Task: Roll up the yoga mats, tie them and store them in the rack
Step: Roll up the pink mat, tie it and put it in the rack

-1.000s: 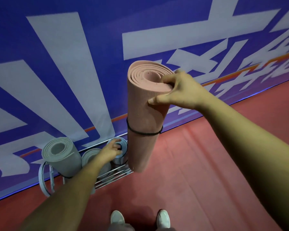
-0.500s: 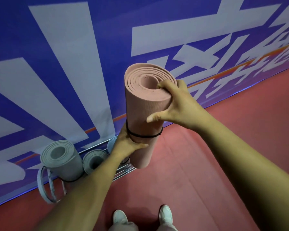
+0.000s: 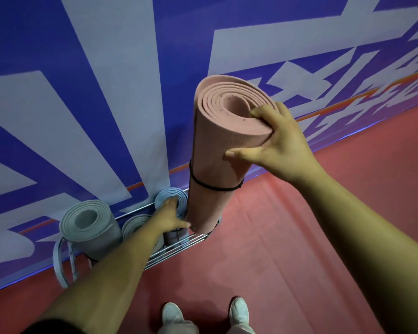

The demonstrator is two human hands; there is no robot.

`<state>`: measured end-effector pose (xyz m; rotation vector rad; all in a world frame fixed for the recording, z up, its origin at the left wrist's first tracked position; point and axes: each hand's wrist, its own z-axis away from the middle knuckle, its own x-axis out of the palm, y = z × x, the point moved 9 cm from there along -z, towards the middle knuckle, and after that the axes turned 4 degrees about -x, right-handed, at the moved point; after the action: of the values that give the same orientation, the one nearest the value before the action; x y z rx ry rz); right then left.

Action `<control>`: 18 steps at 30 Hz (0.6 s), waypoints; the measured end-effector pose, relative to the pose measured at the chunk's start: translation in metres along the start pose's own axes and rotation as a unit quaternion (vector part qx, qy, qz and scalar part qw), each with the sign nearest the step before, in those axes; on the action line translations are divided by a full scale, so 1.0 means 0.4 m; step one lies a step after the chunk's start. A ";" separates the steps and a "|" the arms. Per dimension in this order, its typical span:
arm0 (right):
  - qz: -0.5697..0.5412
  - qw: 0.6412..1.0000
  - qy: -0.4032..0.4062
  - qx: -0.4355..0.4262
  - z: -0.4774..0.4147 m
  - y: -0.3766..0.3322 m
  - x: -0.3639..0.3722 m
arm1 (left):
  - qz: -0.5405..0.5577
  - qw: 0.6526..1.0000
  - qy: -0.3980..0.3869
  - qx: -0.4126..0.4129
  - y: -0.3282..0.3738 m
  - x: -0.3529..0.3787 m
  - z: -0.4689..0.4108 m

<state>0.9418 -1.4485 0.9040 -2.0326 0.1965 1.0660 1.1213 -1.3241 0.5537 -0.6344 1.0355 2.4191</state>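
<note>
So right hand (image 3: 279,143) grips the pink mat (image 3: 215,169) up top, left hand (image 3: 170,216) rests loose-fingered on a racked grey mat (image 3: 162,198)

The pink mat (image 3: 215,165) is an even, dusty pink with fine ribbing down its side and a thin black tie (image 3: 212,188) round it. The grey mat (image 3: 92,230) is plain pale grey, the two rolls (image 3: 134,224) beside it are a lighter blue-grey, and the rack (image 3: 179,245) is shiny silver wire. The wall (image 3: 106,56) is deep blue with large, angular white shapes and a thin orange stripe low down, the floor (image 3: 287,237) is flat red, and the shoes (image 3: 171,314) are white.
</note>
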 end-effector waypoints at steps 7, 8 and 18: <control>0.010 1.000 0.019 -0.010 -0.032 0.021 -0.005 | -0.229 0.971 -0.049 -0.056 -0.134 0.082 -0.148; 0.005 1.000 0.018 -0.014 -0.035 0.019 0.003 | -0.247 0.964 -0.067 -0.068 -0.154 0.096 -0.162; -0.005 1.000 0.026 -0.005 -0.016 0.066 0.049 | -0.422 0.900 -0.076 -0.080 -0.232 0.121 -0.268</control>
<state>0.9458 -1.4660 0.8757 -2.0699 0.2080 1.0116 1.1586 -1.3365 0.4090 -0.7383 0.3593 1.7379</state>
